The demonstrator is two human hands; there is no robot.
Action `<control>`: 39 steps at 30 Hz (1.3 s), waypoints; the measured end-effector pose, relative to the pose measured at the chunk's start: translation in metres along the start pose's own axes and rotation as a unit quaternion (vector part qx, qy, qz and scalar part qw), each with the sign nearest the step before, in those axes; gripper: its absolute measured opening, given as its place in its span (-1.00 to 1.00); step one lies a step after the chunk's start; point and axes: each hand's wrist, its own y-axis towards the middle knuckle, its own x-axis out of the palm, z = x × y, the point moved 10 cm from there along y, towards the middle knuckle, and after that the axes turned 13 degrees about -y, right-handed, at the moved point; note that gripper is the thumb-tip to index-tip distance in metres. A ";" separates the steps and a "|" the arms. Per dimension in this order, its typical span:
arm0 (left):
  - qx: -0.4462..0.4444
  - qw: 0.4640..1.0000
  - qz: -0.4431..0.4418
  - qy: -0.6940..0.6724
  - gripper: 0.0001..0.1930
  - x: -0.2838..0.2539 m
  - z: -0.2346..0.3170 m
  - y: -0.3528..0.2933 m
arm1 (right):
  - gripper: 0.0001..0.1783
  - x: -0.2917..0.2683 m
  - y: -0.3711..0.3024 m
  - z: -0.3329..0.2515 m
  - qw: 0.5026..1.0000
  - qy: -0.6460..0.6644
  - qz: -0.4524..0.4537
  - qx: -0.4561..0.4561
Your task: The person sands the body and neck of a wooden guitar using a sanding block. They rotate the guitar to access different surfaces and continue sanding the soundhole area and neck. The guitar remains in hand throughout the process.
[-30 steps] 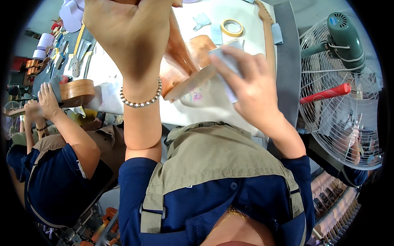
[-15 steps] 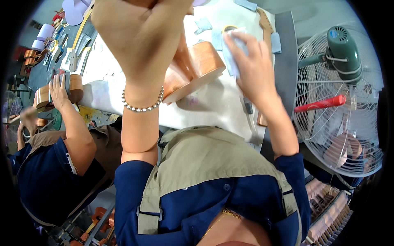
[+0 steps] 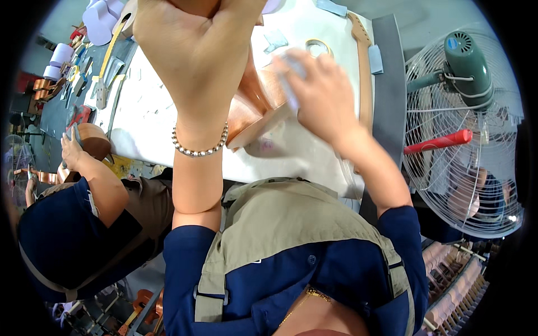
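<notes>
My left hand [image 3: 199,61] is raised close to the camera, its fingers closed round the neck of a small brown ukulele; that grip is partly out of the picture. Below and right of this hand, the glossy wooden ukulele body [image 3: 246,117] is tilted over the white-covered table [image 3: 185,157]. My right hand [image 3: 330,95], smeared by motion, has a blue-grey piece of sandpaper [image 3: 289,92] under its fingers at the side of the body. Whether the paper touches the wood is hidden. A beaded bracelet [image 3: 199,151] circles my left wrist.
Right of the body lie a roll of tape [image 3: 318,47] and a loose instrument neck [image 3: 364,73]. Blue-grey scraps [image 3: 276,39] dot the table. A caged fan [image 3: 465,140] stands at the right. On the left, a co-worker's hand [image 3: 72,150] rests on another wooden body [image 3: 92,140].
My right hand has swung left with the sandpaper, from beside the ukulele onto its side. The tape roll is now uncovered. The ukulele has shifted slightly, and the co-worker's instrument has turned.
</notes>
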 end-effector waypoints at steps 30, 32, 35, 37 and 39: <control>-0.282 0.920 -0.097 -0.255 -0.79 0.061 -0.054 -0.019 | -0.49 -0.048 -0.040 -0.011 0.949 0.248 -0.016 -0.192; -0.293 0.910 -0.098 -0.277 -0.79 0.063 -0.055 -0.023 | -0.50 -0.048 -0.051 -0.009 0.952 0.243 -0.015 -0.186; -0.282 0.905 -0.104 -0.303 -0.80 0.047 -0.059 -0.022 | -0.53 -0.050 -0.059 -0.002 0.953 0.240 -0.028 -0.182; -0.305 0.906 -0.079 -0.284 -0.82 0.050 -0.060 -0.023 | -0.55 -0.044 -0.051 -0.003 0.959 0.223 -0.022 -0.176; -0.304 0.909 -0.066 -0.277 -0.83 0.056 -0.055 -0.019 | -0.55 -0.042 -0.047 -0.001 0.958 0.224 -0.018 -0.179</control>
